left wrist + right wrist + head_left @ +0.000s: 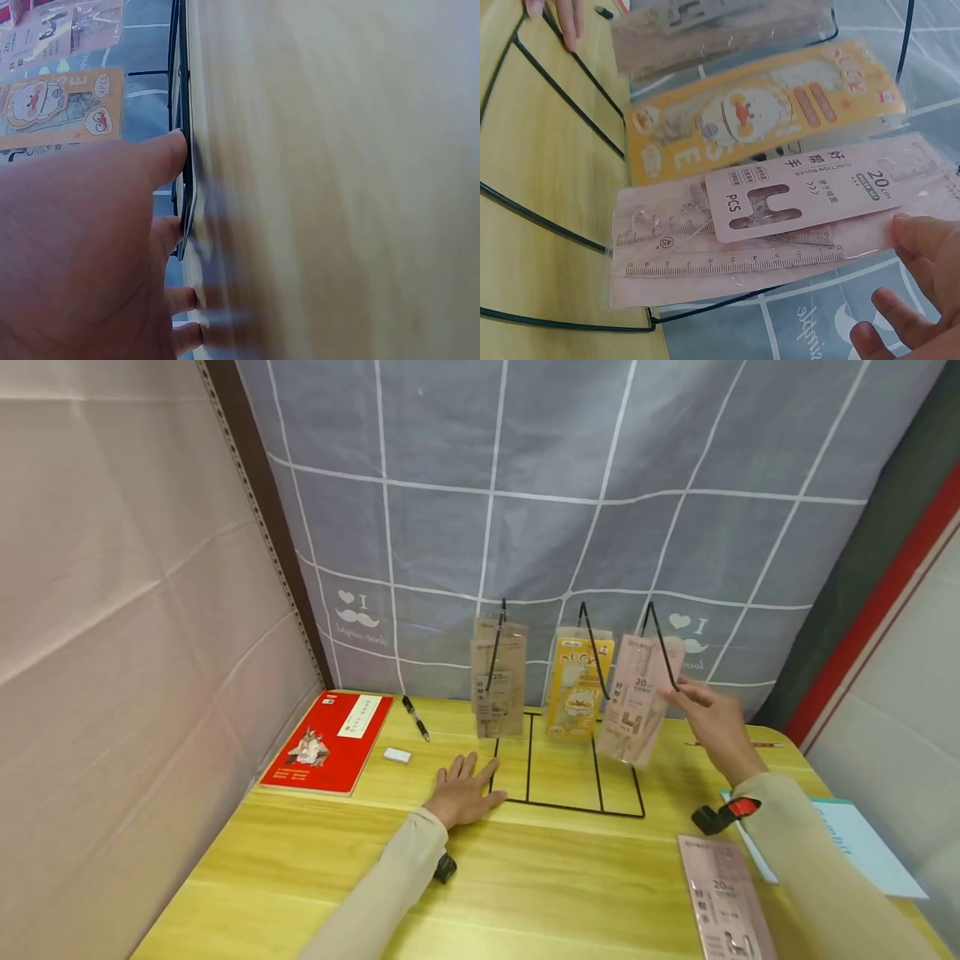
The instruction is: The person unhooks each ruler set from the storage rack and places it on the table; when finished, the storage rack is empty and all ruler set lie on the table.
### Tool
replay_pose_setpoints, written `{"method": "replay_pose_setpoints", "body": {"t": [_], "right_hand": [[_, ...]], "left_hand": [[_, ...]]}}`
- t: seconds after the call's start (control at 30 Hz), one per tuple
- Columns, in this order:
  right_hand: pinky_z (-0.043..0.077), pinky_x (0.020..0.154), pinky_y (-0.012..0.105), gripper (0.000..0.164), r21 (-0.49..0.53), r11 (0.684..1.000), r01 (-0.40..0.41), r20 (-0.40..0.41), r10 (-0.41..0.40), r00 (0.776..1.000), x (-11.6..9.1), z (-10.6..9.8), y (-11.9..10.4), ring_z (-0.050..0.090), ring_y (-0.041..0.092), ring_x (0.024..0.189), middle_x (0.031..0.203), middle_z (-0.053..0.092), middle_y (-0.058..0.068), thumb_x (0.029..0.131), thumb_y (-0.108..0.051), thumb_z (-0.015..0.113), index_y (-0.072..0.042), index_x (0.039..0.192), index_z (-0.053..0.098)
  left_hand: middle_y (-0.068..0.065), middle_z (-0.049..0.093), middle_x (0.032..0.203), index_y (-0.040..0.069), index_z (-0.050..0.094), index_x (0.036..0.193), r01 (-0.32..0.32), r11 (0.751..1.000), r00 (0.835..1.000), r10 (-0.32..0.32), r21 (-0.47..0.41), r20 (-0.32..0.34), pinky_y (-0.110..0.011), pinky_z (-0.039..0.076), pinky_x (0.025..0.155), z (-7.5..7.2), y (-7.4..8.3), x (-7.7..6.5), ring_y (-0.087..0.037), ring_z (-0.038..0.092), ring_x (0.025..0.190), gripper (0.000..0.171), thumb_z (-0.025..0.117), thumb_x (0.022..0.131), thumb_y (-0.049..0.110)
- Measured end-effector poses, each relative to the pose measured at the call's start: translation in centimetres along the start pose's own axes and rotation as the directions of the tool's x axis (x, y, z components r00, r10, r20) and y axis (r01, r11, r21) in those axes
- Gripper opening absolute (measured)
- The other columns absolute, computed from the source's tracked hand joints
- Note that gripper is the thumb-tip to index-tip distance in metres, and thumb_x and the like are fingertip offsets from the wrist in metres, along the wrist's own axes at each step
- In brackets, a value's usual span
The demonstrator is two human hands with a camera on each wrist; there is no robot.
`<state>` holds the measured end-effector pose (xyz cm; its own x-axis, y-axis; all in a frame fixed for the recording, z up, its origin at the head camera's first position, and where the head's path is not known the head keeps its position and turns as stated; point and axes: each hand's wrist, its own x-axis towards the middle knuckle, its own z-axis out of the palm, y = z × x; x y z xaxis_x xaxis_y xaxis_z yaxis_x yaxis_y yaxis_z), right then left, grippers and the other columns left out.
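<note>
A black wire display rack (528, 760) stands on the table with packets hanging from its three hooks. On the right hook hangs a pink ruler set packet (637, 693), tilted; its clear rulers show in the right wrist view. My right hand (712, 727) pinches this packet's edge near the hook's tip, thumb (922, 229) on its face. A yellow duck packet (581, 685) hangs in the middle and a greyish-pink ruler packet (498, 681) on the left. My left hand (461, 793) lies with fingers spread on the tabletop, thumb and a finger touching the rack's base.
Another pink ruler packet (726, 893) lies at the front right, beside a light blue and white booklet (862, 843) partly under my right sleeve. To the left are a red notebook (322, 747), a white eraser (397, 756) and a black pen (416, 718). A pencil (765, 744) lies at right.
</note>
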<state>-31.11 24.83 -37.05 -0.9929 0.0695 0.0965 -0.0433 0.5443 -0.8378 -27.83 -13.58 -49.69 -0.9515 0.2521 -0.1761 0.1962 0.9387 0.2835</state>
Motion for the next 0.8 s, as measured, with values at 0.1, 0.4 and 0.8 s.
{"method": "replay_pose_setpoints", "body": {"t": [0.1,0.4,0.8], "right_hand": [[0.043,0.107,0.063,0.087,0.0,1.0,-0.007,0.013,0.007,1.0,-1.0,-0.1,0.1,0.018,0.04,0.16,0.174,0.022,0.002,0.095,-0.074,0.053,-0.006,0.149,0.056],[0.03,0.118,0.071,0.088,-0.014,0.999,-0.048,0.003,0.048,0.999,-3.2,-0.1,0.2,0.021,0.042,0.159,0.172,0.026,0.004,0.094,-0.073,0.056,-0.005,0.15,0.055],[0.024,0.116,0.077,0.09,-0.06,0.996,-0.07,0.037,0.072,0.997,-5.8,-0.6,-0.2,0.017,0.048,0.159,0.173,0.022,0.005,0.095,-0.074,0.054,-0.008,0.156,0.048]], "left_hand": [[-0.015,0.016,0.174,0.031,0.026,0.166,-0.003,1.0,1.0,0.003,-0.006,0.003,-0.065,0.017,0.127,-0.2,0.1,-0.1,-0.04,0.015,0.161,0.069,0.04,0.107,0.062],[-0.015,0.016,0.174,0.031,0.025,0.166,-0.004,1.0,1.0,0.004,-0.005,0.008,-0.065,0.017,0.127,-0.3,0.1,-0.1,-0.04,0.015,0.161,0.068,0.04,0.107,0.062],[-0.015,0.015,0.175,0.031,0.024,0.167,-0.002,1.0,1.0,0.003,-0.017,0.014,-0.066,0.015,0.127,-0.1,-0.1,-0.1,-0.04,0.014,0.162,0.069,0.039,0.107,0.062]]}}
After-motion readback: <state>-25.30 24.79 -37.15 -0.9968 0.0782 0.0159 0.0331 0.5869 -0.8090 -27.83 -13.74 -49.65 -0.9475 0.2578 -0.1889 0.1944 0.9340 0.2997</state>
